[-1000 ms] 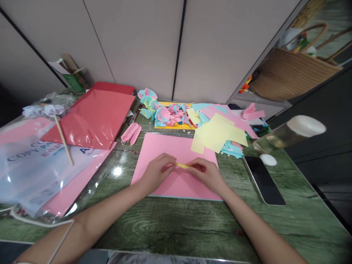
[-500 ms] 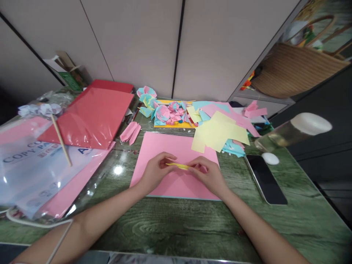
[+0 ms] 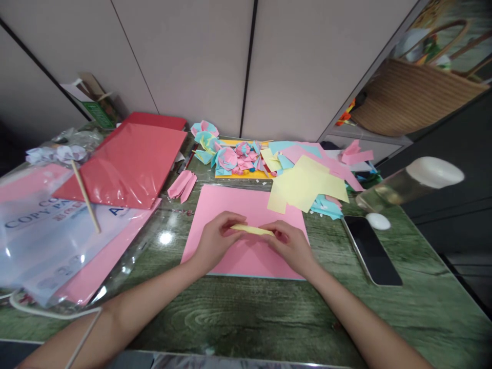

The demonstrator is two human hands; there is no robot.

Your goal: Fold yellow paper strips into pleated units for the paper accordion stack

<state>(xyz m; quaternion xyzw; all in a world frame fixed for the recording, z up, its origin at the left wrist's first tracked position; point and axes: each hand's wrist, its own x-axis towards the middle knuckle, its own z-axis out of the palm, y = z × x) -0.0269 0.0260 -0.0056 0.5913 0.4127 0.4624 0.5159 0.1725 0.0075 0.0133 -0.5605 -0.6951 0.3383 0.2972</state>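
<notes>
A narrow folded strip of yellow paper (image 3: 252,229) spans the gap between my two hands. My left hand (image 3: 218,237) pinches its left end between thumb and fingers, and my right hand (image 3: 291,243) pinches the right end. Both hands are just over a stack of pink paper (image 3: 246,201) lying on the green wood-patterned table. Past the stack, to the left, lies a pleated piece of pink paper (image 3: 183,185). Cut yellow paper pieces (image 3: 303,183) overlap the stack's far right corner.
Folded paper flowers (image 3: 227,158) lie at the back on a yellow sheet. On the right are a phone (image 3: 371,250), a white oval object (image 3: 378,221) and a clear bottle (image 3: 400,187). Red folders (image 3: 134,159), a copy-paper bag (image 3: 54,241) and a wooden stick (image 3: 85,197) are left.
The yellow strip has turned between my fingers, so a broader flat face shows instead of thin edges. My hands stay in almost the same place.
</notes>
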